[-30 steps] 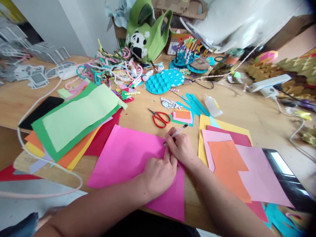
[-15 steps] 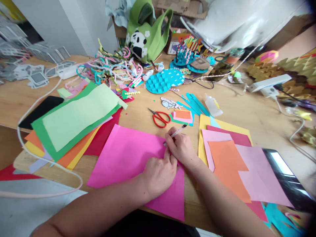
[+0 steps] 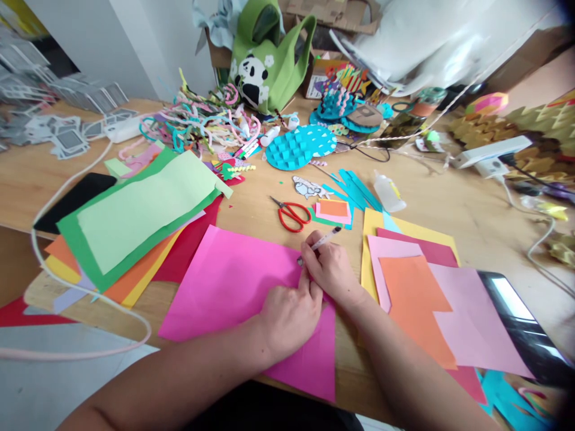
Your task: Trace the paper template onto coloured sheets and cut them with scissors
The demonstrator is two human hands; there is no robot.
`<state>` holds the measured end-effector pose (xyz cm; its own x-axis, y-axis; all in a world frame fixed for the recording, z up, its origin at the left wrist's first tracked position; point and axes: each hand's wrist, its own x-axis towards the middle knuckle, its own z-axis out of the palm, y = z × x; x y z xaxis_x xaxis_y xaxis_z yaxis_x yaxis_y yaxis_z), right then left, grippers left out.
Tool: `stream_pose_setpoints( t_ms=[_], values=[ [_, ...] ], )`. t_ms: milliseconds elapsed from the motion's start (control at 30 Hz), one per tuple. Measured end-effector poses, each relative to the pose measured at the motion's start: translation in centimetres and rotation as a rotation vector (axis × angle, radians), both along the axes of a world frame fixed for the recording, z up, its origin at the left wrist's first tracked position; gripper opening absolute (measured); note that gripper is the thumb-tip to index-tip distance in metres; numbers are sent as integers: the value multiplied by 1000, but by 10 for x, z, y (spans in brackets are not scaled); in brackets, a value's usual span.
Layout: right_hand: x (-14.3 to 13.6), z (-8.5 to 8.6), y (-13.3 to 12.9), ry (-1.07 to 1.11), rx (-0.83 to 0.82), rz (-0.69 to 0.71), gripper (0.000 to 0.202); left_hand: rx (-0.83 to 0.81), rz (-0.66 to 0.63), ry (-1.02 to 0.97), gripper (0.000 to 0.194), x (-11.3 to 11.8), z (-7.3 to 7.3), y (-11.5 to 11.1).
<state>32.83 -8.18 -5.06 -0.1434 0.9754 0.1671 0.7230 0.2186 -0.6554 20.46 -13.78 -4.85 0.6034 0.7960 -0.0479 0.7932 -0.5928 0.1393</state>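
Note:
A bright pink sheet (image 3: 224,281) lies on the table in front of me. My right hand (image 3: 330,266) is closed around a pen (image 3: 326,238) near the sheet's upper right corner, its tip low by the fingers. Against it, my left hand (image 3: 291,314) rests on the sheet; its fingers reach up to the right hand, and whether they pinch anything is hidden. Just beyond the hands are red-handled scissors (image 3: 291,214), with their blades pointing left, and a small stack of orange, pink and green paper pieces (image 3: 333,209).
Coloured sheets (image 3: 144,209) are piled at the left, crossed by a white cable (image 3: 36,245). More sheets (image 3: 415,287) lie at the right beside a dark tablet (image 3: 523,323). Behind stand a glue bottle (image 3: 389,191), pipe cleaners (image 3: 197,123) and a green panda bag (image 3: 269,66).

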Motion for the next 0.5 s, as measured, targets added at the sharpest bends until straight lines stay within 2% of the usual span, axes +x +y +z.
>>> stream_pose_setpoints(
  t_ms=[500],
  values=[
    [-1,0,0,0,-27,27,14,0,12,0,29,1,-1,-1]
  ],
)
